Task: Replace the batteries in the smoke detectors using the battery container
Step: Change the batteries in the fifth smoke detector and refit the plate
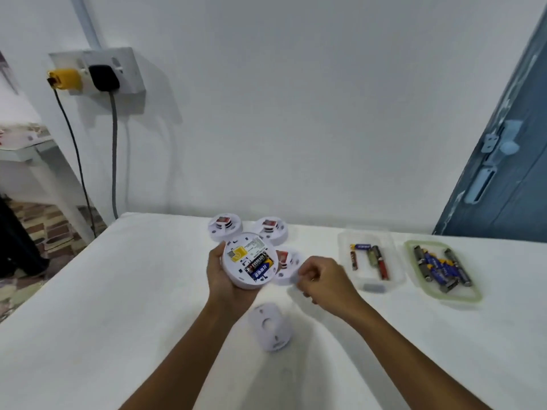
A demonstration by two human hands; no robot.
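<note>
My left hand [220,279] holds a round white smoke detector [248,263] tilted up, back side toward me, with batteries showing in its open compartment. Just right of it, my right hand [322,281] hovers with curled fingers; whether it pinches something small I cannot tell. Three more white detectors lie on the table behind: one at the back left [224,227], one at the back right [270,229], one partly hidden behind the held detector [288,266]. A white mounting cover [269,327] lies below my hands. A clear container [371,255] holds several batteries.
A green-rimmed lid or tray [444,269] with several blue and grey batteries sits at the far right. The table [118,306] has a white cloth. A wall socket [97,71] with two plugs and cables hangs at left. A blue door [503,173] stands at right.
</note>
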